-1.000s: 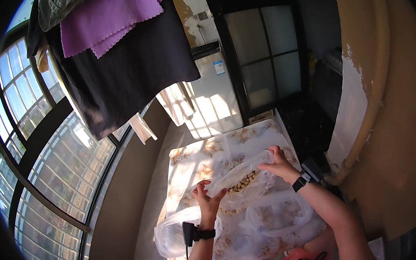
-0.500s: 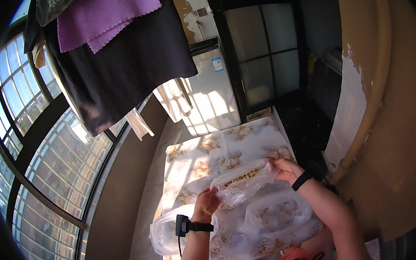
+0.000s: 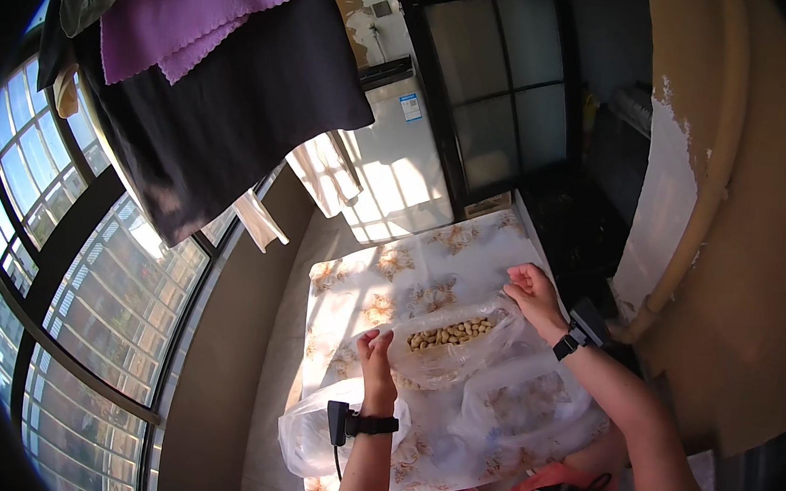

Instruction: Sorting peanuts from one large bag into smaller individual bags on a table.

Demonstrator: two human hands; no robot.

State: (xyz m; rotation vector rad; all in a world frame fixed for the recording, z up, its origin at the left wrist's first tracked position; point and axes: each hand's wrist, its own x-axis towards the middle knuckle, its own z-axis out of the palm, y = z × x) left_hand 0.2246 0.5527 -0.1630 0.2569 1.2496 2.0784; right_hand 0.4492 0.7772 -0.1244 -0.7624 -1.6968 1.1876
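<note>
A clear plastic bag (image 3: pixel 444 366) lies spread on the table, its mouth wide. Inside it is a heap of tan, nut-like pieces that look like unshelled peanuts (image 3: pixel 452 334). At the bag's left end, my left hand (image 3: pixel 376 361) is raised with bent fingers slightly apart and nothing visible in them. My right hand (image 3: pixel 537 303) hovers by the bag's far right end, fingers loosely curled and apart, holding nothing I can see. Whether either hand still brushes the plastic is hard to tell. Nearer to me lies a second clear bag or wrap (image 3: pixel 529 402).
The table (image 3: pixel 435 455) has a white cloth with orange flowers. Another crumpled plastic bag (image 3: pixel 311 439) hangs at its left edge. Dark clothes (image 3: pixel 226 128) and a purple cloth (image 3: pixel 189 13) hang at upper left. Behind the table stands a white fridge-like appliance (image 3: pixel 404 172).
Both hands have let go of the bag's ends and lifted off, the right one moving away from me. The bag now lies wider, with more of the peanuts showing.
</note>
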